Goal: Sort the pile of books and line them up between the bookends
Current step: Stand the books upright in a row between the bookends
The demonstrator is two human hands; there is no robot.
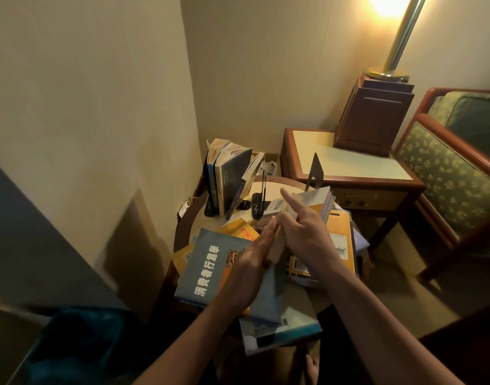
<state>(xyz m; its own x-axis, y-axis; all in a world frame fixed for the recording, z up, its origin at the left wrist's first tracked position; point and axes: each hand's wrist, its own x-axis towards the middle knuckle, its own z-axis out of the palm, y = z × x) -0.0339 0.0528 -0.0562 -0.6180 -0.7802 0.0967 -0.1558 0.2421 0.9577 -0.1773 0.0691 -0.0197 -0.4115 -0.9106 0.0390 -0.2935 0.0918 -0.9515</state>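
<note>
Head view: a held book is kept on edge over the pile of books, pressed by the flat, straight-fingered left hand and gripped by the right hand, its index finger extended. The standing row is seen at 11 o'clock on the round table, with one bookend beside it and another bookend at 1 o'clock. A slip is judged possible, since one side is only pressed. The overhanging book at 6 o'clock could be knocked off, and the leaning end of the row toppled.
</note>
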